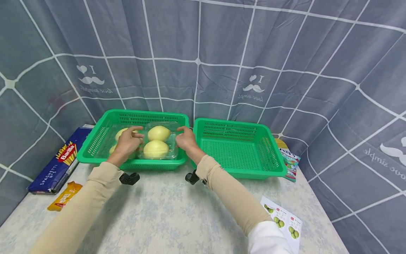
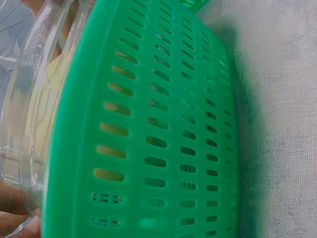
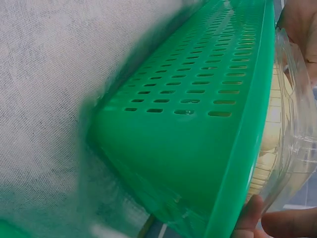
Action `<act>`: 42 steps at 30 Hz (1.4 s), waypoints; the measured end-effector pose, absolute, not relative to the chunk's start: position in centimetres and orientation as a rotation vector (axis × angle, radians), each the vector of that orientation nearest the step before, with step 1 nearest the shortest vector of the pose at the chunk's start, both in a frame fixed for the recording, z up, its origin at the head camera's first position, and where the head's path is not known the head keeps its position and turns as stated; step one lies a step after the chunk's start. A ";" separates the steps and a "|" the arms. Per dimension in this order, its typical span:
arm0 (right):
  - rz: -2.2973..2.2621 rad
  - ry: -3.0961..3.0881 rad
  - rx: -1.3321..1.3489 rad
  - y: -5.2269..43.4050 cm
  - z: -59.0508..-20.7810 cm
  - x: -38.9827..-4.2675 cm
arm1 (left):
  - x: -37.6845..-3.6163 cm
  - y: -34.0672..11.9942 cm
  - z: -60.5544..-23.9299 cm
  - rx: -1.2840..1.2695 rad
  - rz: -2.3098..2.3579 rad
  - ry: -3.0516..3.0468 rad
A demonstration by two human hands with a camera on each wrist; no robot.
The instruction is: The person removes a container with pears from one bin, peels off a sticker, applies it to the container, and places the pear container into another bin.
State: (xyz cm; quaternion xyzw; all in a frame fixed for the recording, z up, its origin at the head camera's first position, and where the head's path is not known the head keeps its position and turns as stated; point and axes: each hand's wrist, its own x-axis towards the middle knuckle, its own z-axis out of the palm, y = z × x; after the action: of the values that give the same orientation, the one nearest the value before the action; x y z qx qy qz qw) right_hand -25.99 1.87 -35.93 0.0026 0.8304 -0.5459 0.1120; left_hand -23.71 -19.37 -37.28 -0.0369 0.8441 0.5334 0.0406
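1. Head view: your left hand [image 1: 127,143] and right hand [image 1: 186,139] hold a clear plastic clamshell [image 1: 149,141] from its two ends, inside the left green basket [image 1: 95,141]. The fingers of each hand curl over the box's edge, likely so that the load stays level between them. The clamshell carries pale yellow round fruits [image 1: 158,133], two plainly seen on the right side and others partly hidden under your left hand. It sits within the basket's walls, toward the near side; whether it rests on the basket floor or is lifted slightly cannot be told.

2. Also in the head view: a second green basket [image 1: 276,155] stands just right of the first, almost touching it. A blue spaghetti box [image 1: 52,165] and a yellow packet [image 1: 64,196] lie on the counter [image 1: 165,211] to the left, a colourful packet [image 1: 290,162] lies by the right basket's far right corner, and a printed card with green fruit [image 1: 285,222] lies near right.

3. Left wrist view: the basket's slotted wall [image 2: 158,144] fills the picture, with the clamshell's clear rim [image 2: 34,99] above it and fingertips [image 2: 17,218] at its edge.

4. Right wrist view: the same basket's wall [image 3: 198,114] appears from the other end, with fingers [image 3: 277,223] gripping the clamshell's clear edge [image 3: 297,124], yellow fruit showing through.
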 end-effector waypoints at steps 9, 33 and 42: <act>-1.619 2.444 0.018 1.8 -35.8 -26.0 | -23.7 -19.5 -37.1 -0.120 1.645 2.591; -1.705 2.331 0.024 2.4 -35.3 -26.1 | -22.8 -19.6 -36.0 -0.083 1.695 2.530; -1.742 2.305 0.030 2.6 -35.1 -26.1 | -22.7 -19.4 -35.6 -0.098 1.706 2.532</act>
State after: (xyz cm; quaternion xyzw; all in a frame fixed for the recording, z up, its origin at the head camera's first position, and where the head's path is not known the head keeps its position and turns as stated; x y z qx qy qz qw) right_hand -26.05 2.65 -35.07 0.0103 0.7915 -0.5980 0.1258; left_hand -22.72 -19.39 -35.61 -0.0321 0.8281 0.5579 0.0433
